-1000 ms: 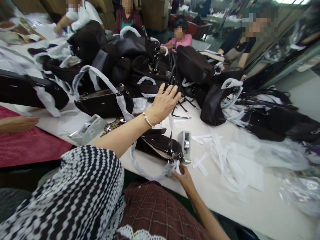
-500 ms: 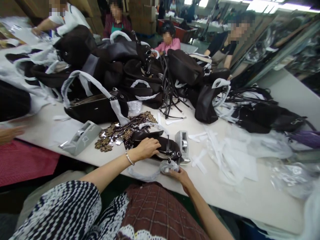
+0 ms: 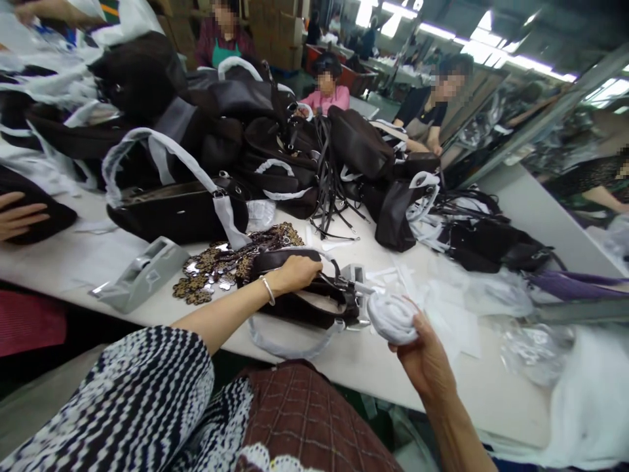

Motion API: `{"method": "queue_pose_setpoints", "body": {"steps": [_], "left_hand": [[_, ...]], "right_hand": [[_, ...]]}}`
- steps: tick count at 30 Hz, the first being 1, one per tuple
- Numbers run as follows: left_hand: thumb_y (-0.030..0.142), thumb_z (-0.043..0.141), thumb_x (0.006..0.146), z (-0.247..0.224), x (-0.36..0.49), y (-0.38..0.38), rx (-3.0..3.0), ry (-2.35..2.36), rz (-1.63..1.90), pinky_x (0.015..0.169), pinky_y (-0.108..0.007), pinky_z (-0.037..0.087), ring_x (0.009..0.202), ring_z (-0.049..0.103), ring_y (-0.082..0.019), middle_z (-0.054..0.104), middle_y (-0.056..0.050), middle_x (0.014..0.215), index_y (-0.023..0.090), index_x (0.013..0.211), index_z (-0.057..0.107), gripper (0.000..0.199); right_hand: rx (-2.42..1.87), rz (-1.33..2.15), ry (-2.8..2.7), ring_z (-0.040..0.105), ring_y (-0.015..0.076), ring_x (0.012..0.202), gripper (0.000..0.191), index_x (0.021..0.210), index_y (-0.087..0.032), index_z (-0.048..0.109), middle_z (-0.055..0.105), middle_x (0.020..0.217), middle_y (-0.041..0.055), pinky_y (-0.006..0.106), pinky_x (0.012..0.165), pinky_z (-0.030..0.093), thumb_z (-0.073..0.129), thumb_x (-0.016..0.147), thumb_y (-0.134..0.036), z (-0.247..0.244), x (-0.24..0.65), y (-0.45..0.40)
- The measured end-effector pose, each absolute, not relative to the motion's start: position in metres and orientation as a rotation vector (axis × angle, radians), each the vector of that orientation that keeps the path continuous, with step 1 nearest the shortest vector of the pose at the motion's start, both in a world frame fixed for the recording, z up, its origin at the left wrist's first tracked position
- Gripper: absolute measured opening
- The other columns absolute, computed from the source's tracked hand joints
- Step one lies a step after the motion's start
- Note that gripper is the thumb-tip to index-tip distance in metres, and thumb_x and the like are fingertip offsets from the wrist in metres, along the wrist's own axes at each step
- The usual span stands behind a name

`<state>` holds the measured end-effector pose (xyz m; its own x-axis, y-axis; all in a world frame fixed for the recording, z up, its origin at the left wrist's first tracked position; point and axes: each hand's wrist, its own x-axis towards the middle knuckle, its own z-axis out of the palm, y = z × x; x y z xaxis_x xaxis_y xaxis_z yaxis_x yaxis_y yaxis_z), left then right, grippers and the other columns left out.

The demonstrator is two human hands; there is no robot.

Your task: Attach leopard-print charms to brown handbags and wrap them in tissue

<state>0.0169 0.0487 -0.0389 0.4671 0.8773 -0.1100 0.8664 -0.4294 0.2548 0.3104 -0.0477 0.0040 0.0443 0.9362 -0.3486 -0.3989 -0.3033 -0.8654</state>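
Observation:
A small dark handbag [image 3: 314,313] lies at the table's front edge with its mouth open and its pale lining showing. My left hand [image 3: 297,272], a bracelet at the wrist, is closed on the bag's upper rim. To the right of the bag, my right hand [image 3: 425,354] grips a white wrapped coil [image 3: 393,318], raised off the table; what is inside the wrapping cannot be made out. A handle [image 3: 295,347] in white wrapping loops down on the near side of the bag. Flower-shaped tags [image 3: 201,272] lie heaped beyond my left forearm.
A grey tape dispenser [image 3: 140,272] stands on the left, another [image 3: 354,272] behind the bag. Dark handbags [image 3: 177,210] pile up at the back, with thin black straps [image 3: 327,177] hanging down. Another person's hand [image 3: 19,216] touches a dark item at far left. White paper [image 3: 452,328] lies right.
My right hand has lifted the white coil up and to the right, away from the bag's near side. My left hand has closed on the bag's rim, and the mouth gapes wider.

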Motion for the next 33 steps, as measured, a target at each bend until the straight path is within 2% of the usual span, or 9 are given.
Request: {"method": "queue_pose_setpoints", "body": {"steps": [3, 8, 11, 16, 21, 24, 27, 30, 33], "left_hand": [[0.025, 0.049, 0.091, -0.026, 0.013, 0.061, 2.439, 1.402, 0.04, 0.073, -0.034, 0.048, 0.09, 0.069, -0.029, 0.073, -0.014, 0.094, 0.019, 0.102, 0.068, 0.024], [0.027, 0.053, 0.09, -0.032, 0.01, 0.065, 2.413, 1.313, 0.111, 0.071, -0.032, 0.047, 0.089, 0.069, -0.029, 0.073, -0.013, 0.093, 0.02, 0.098, 0.069, 0.02], [0.026, 0.054, 0.089, -0.045, 0.008, 0.056, 2.433, 1.251, 0.15, 0.07, -0.031, 0.047, 0.085, 0.069, -0.027, 0.073, -0.013, 0.089, 0.019, 0.094, 0.069, 0.017], [0.031, 0.054, 0.089, -0.054, 0.002, 0.042, 2.419, 1.201, 0.154, 0.07, -0.032, 0.046, 0.082, 0.068, -0.027, 0.073, -0.013, 0.089, 0.019, 0.098, 0.069, 0.022], [0.062, 0.058, 0.081, -0.057, 0.016, 0.06, 2.058, 1.173, 0.037, 0.08, -0.034, 0.047, 0.097, 0.065, -0.029, 0.07, -0.015, 0.111, 0.017, 0.113, 0.064, 0.056], [0.055, 0.045, 0.09, -0.063, 0.037, 0.077, 1.734, 1.105, 0.226, 0.09, -0.033, 0.045, 0.108, 0.061, -0.025, 0.066, -0.015, 0.122, 0.014, 0.113, 0.063, 0.05], [0.043, 0.037, 0.095, -0.064, 0.054, 0.083, 1.252, 1.003, 0.599, 0.089, -0.03, 0.047, 0.104, 0.062, -0.019, 0.066, -0.013, 0.118, 0.013, 0.111, 0.062, 0.042], [0.036, 0.045, 0.092, -0.049, 0.058, 0.079, 1.051, 0.959, 0.86, 0.087, -0.029, 0.047, 0.095, 0.062, -0.016, 0.068, -0.01, 0.109, 0.012, 0.105, 0.063, 0.032], [0.029, 0.053, 0.088, -0.024, 0.057, 0.076, 1.278, 0.984, 0.876, 0.086, -0.028, 0.046, 0.088, 0.061, -0.015, 0.07, -0.006, 0.096, 0.012, 0.098, 0.068, 0.025]], "right_hand": [[-1.1, 1.558, -0.58, 0.067, 0.0169, 0.074, 0.046, 0.118, -0.024, 0.063, 0.069, 0.115, 0.0051, 0.023, 0.044, 0.054, 0.075, 0.075, -0.033, 0.03, 0.282, -0.033], [-0.993, 1.686, -0.356, 0.067, 0.0113, 0.067, 0.026, 0.097, -0.022, 0.065, 0.072, 0.085, -0.0011, 0.019, 0.056, 0.06, 0.076, 0.075, -0.03, 0.042, 0.25, -0.009], [-0.92, 1.723, -0.284, 0.067, 0.01, 0.069, 0.026, 0.098, -0.022, 0.062, 0.071, 0.082, -0.0023, 0.019, 0.063, 0.061, 0.076, 0.076, -0.028, 0.044, 0.253, 0.015], [-0.909, 1.684, -0.053, 0.062, 0.0075, 0.063, 0.022, 0.095, -0.02, 0.057, 0.066, 0.076, -0.0036, 0.016, 0.058, 0.06, 0.071, 0.078, -0.021, 0.035, 0.266, 0.051], [-0.81, 1.876, -0.118, 0.057, 0.0053, 0.057, 0.023, 0.085, -0.022, 0.054, 0.061, 0.066, -0.0069, 0.009, 0.046, 0.05, 0.073, 0.072, -0.016, 0.029, 0.265, 0.058], [-0.845, 1.908, -0.259, 0.059, 0.0063, 0.057, 0.022, 0.087, -0.021, 0.057, 0.067, 0.073, -0.0058, 0.011, 0.041, 0.047, 0.073, 0.073, -0.018, 0.036, 0.267, 0.059], [-0.902, 1.902, -0.326, 0.059, 0.0073, 0.057, 0.022, 0.094, -0.02, 0.059, 0.07, 0.08, -0.0038, 0.014, 0.041, 0.047, 0.071, 0.076, -0.02, 0.038, 0.28, 0.068], [-0.952, 1.875, -0.305, 0.058, 0.0082, 0.055, 0.016, 0.091, -0.02, 0.058, 0.068, 0.075, -0.0037, 0.016, 0.041, 0.047, 0.069, 0.078, -0.021, 0.026, 0.299, 0.087], [-1.048, 1.862, -0.237, 0.056, 0.0083, 0.05, 0.012, 0.084, -0.02, 0.056, 0.064, 0.066, -0.0048, 0.016, 0.04, 0.047, 0.067, 0.08, -0.022, 0.003, 0.307, 0.114]]}}
